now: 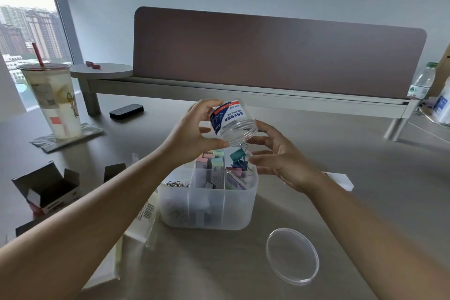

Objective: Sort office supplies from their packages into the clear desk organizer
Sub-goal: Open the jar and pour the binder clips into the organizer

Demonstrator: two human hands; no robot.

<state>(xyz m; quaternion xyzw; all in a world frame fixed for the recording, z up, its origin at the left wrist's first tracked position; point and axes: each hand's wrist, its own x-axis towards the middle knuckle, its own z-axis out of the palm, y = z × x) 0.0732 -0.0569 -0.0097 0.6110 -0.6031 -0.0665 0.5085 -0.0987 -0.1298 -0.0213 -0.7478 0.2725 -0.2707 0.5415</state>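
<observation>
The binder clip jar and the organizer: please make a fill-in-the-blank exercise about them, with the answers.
1. The left hand holds the clear jar tilted, mouth down, above the ____.
2. The jar's round clear lid lies on the ____.
3. The coloured binder clips sit in the organizer's back ____ compartment.
4. The open right hand touches no ____.

Answers: organizer; desk; right; jar

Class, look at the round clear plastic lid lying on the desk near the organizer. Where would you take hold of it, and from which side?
Probably grip the round clear plastic lid by its thin raised rim, coming from above with fingertips pinching opposite edges. It lies flat on the grey desk, so there is no handle or side wall to wrap, and nothing crowds its edge. The right hand is nearer.
</observation>
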